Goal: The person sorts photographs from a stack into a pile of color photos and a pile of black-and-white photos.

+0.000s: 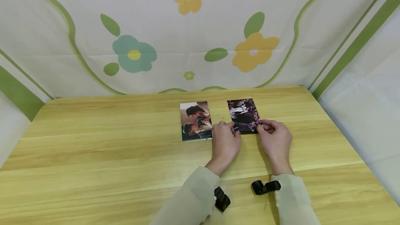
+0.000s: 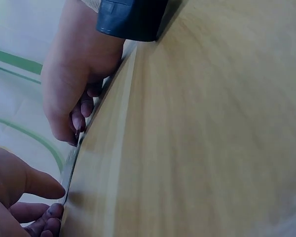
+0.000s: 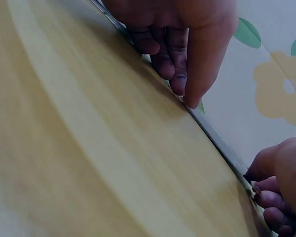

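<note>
L hand (image 1: 226,141) & R hand (image 1: 278,140) hide bits of R photo (image 1: 243,114). Sleeves (image 1: 193,197) cut off at btm, head view.

On the table (image 1: 109,148), one photo (image 1: 196,121) lies left of a second photo (image 1: 244,114).

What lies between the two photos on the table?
In the head view, the left hand fills the near part of the gap between the left photo and the right photo; beyond it there is only bare tabletop.
</note>
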A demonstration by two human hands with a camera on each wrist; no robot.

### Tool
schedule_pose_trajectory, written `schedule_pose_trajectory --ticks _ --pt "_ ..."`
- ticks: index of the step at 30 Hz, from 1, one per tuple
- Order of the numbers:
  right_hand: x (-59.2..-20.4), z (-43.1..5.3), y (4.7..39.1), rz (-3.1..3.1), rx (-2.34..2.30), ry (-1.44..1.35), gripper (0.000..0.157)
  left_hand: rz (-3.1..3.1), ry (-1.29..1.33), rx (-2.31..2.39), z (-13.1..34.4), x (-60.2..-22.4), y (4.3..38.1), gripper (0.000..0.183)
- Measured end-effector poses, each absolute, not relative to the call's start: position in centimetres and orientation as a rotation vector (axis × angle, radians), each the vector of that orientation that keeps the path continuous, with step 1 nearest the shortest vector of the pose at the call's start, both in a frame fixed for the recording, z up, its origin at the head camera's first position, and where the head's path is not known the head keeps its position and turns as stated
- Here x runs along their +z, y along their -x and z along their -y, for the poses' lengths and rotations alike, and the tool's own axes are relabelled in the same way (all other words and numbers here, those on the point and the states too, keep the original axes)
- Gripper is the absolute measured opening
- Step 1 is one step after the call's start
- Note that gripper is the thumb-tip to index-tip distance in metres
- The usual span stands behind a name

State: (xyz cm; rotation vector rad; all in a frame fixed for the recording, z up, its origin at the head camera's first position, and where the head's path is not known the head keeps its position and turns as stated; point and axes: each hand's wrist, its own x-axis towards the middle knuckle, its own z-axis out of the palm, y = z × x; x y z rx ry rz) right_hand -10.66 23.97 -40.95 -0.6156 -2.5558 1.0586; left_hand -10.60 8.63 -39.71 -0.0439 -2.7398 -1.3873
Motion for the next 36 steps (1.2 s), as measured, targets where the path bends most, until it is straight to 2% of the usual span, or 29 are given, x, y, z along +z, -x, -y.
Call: schedule_pose_trajectory --ticks 8,15,36 --pt "-41.21 -24.38 10.57 2.575 1.027 0.586 0.026 2.798 0.11 -1.179 -9.01 -39.86 10.39 0.029" --pt "-41.37 -24.38 10.79 2.564 0.993 0.541 0.025 2.789 0.146 -1.169 -8.85 -39.9 10.3 0.024" --pt "-41.4 -24.22 11.03 2.59 0.979 0.54 0.026 2.8 0.14 -1.198 -8.67 -39.86 10.23 0.026"
